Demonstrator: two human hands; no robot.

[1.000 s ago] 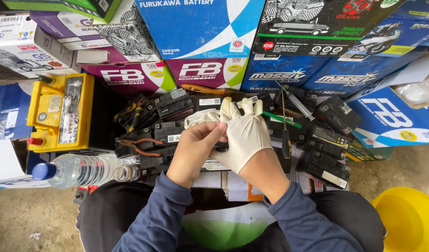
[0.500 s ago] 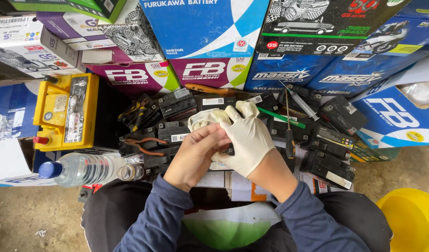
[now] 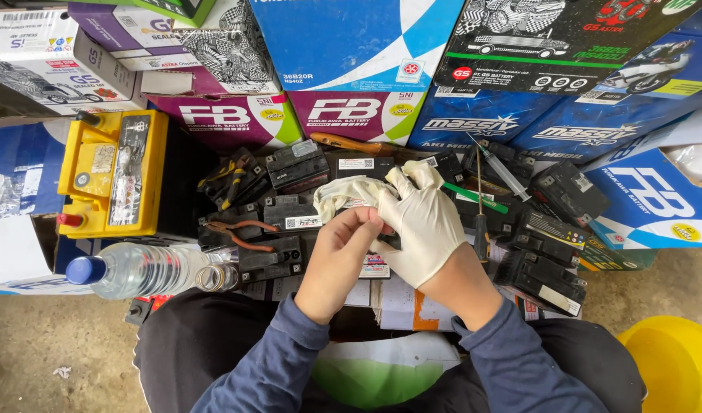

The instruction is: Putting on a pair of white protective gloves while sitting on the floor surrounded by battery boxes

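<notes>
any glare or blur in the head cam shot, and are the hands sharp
Head view: even, soft light, no hard shadows; slight shine on the plastic bottle; left hand and gloved right hand in sharp focus; stacked boxes lean outward toward the edges, a wide-lens distortion.
</notes>
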